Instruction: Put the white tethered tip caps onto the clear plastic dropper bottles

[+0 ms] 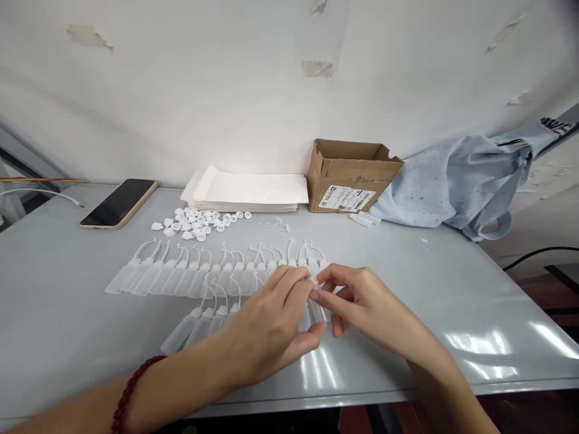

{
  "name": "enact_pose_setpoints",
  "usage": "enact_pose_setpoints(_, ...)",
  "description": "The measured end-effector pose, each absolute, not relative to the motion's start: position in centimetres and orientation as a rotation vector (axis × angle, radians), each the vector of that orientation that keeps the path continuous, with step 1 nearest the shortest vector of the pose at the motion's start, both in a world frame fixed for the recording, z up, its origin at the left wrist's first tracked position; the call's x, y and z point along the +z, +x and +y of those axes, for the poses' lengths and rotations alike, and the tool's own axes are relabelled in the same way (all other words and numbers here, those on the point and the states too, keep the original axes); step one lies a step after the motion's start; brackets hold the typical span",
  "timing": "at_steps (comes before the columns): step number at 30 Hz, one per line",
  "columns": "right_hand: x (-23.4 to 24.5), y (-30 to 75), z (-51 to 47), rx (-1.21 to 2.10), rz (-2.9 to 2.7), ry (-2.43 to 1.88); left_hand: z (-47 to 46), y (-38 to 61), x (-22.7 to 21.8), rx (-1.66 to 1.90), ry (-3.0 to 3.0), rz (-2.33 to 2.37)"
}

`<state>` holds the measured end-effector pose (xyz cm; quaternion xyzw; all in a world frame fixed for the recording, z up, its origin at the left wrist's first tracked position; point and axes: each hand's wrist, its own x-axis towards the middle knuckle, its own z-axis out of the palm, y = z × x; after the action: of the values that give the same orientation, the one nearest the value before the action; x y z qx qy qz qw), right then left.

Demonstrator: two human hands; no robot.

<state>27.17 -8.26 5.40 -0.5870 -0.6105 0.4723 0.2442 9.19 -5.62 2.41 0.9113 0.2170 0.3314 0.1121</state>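
My left hand (280, 322) reaches in from the left, fingers curled round a small clear plastic bottle (319, 311). My right hand (355, 296) pinches at the neck end of the same bottle, thumb and forefinger meeting the left fingertips. The fingers hide most of the neck. Behind the hands runs a row of flat translucent bottles (156, 276), each with a thin strap looping from its top. A shorter front row of such bottles (199, 328) lies partly behind my left hand and forearm.
White caps (194, 223) lie in a loose heap behind the bottles. Beyond are a phone (120, 204), a stack of white sleeves (246, 190), an open cardboard box (350, 178), two clear tubes (365, 219) and a light blue cloth (434, 181). Small strap pieces (274, 224) lie mid-table.
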Motion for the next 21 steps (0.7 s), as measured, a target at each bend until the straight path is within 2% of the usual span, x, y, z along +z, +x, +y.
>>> enact_pose_setpoints(11,5.8,29.2,-8.1,1.495,-1.888,-1.634,-6.5,9.9,1.4,0.779,2.729,0.479)
enact_pose_setpoints(21,4.4,28.9,-7.8,1.424,-2.004,-1.739,-6.5,10.0,1.0,0.643,2.791,0.502)
